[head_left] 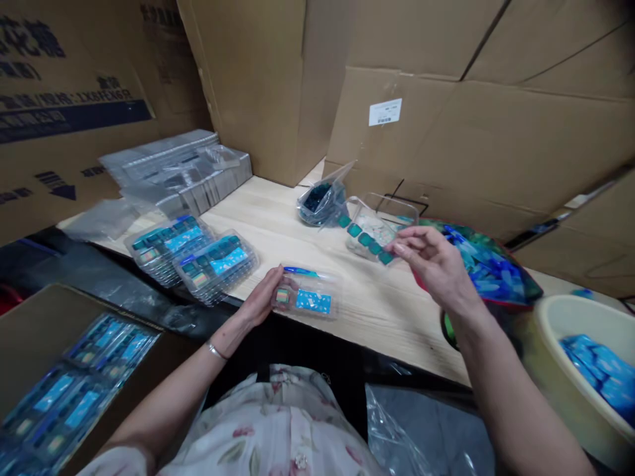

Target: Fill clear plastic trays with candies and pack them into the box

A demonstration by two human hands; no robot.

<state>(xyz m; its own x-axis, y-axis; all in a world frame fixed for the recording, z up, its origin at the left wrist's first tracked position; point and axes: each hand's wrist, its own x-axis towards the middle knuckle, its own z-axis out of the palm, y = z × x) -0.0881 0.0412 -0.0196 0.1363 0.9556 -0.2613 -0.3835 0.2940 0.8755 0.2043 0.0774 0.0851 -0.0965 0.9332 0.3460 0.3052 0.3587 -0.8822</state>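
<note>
My left hand (264, 295) is closed on the left end of a clear plastic box (333, 285) at the table's front edge. Inside the box lie a blue patterned packet (313, 301), a small striped block (282, 295) and a slim blue piece (301, 271) along the back. My right hand (430, 261) pinches one end of a strip of teal squares (366, 239), held up above the table. Behind that strip stands a clear container (381, 218) with pale contents, partly hidden by my fingers.
Filled boxes (218, 261) are stacked to the left, with clear plastic packaging (183, 175) behind. A bag of dark pieces (320, 198) stands mid-table. Blue pieces (491, 264) and a cream tub (550, 350) are at right. Lower left, a carton (30, 317) holds more filled boxes.
</note>
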